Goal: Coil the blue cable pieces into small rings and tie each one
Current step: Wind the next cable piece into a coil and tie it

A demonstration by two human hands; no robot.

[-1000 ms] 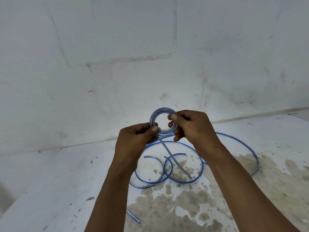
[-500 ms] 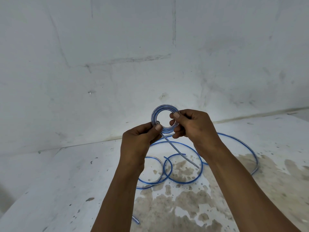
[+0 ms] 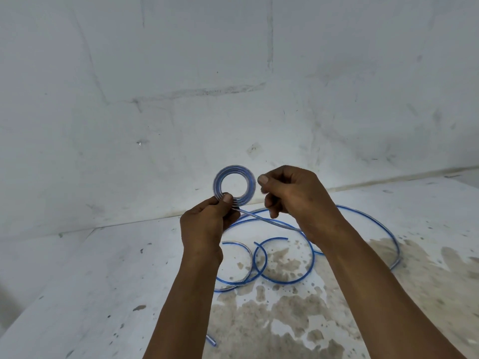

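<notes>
A small flat ring of coiled blue cable stands upright in front of me, above the floor. My left hand pinches its bottom edge between thumb and fingers. The ring's loose tail runs down and to the right, then disappears behind my right wrist. My right hand hangs just right of the ring, apart from it, with curled fingers and the thumb up; I see no cable between its fingers. On the floor below lie more blue cable pieces in open curves.
A long blue cable loop sweeps across the floor to the right. A short cut piece lies near my left forearm. The white floor is stained brown at the right, and a bare wall stands close ahead.
My right hand has let go of the ring's right side and moved a little to the right. The ring has risen slightly, and its tail has swung up toward the right.
</notes>
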